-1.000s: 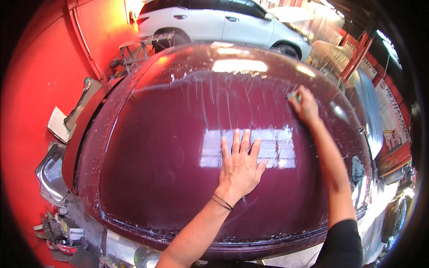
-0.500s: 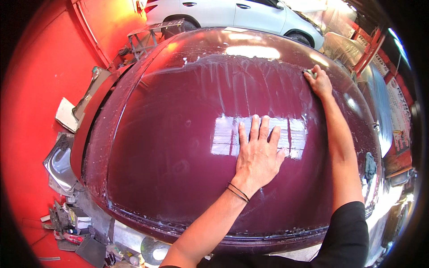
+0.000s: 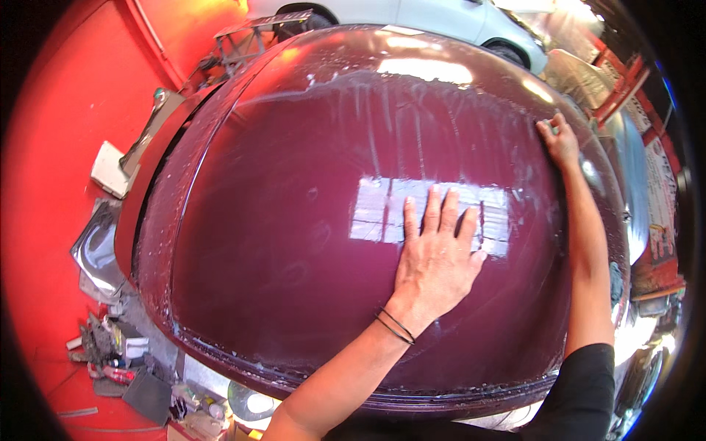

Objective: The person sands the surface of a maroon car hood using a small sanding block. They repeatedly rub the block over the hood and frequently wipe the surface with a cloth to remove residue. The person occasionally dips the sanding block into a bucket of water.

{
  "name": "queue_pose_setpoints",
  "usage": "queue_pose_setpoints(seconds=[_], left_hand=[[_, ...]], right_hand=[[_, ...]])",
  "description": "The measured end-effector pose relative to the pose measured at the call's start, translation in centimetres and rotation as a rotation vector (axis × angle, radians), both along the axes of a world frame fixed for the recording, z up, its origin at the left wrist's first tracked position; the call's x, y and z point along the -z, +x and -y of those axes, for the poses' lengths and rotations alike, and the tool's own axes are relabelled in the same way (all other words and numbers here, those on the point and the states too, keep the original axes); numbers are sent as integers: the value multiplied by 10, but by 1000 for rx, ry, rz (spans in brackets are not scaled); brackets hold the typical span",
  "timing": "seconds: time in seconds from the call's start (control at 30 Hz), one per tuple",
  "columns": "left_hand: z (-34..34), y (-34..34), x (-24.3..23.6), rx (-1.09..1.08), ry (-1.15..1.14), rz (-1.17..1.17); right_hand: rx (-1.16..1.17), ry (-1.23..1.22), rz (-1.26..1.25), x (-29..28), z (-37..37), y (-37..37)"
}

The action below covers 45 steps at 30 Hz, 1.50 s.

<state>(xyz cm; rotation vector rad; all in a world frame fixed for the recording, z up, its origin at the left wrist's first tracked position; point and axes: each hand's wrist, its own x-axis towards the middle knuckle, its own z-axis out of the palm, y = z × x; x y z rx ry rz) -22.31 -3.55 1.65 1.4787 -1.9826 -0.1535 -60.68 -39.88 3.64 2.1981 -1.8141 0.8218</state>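
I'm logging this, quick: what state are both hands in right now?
Left hand: open, spread palm-down on the maroon car panel.
Right hand: closed on a small pale-green piece, mostly hidden.

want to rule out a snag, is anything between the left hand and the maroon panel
Nothing visible: the left hand lies spread on the panel, apparently flat against it, though its underside is hidden.

Right hand [image 3: 562, 148] (item [image 3: 554, 131] mostly hidden).
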Motion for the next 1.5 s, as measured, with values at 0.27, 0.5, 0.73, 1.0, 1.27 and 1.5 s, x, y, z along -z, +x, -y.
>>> queue_pose_setpoints(seconds=[0.27,0.5,0.73,1.0,1.27,1.5], left_hand=[[-1,1,-9,3,76,35],[-1,1,-11,-2,46,67],[-2,1,-3,-2,-13,71],[-5,0,-17,-8,63,98],[-2,1,-4,-5,38,97],[-3,4,-8,10,52,71]], right_hand=[[-29,-59,-21,1,-65,7],[-114,-72,11,-7,-149,-6],[89,-8,-31,6,-5,-44],[-68,-69,15,-6,-180,-5],[1,-13,19,-9,-121,-27],[116,-93,-6,8,-97,-33]])
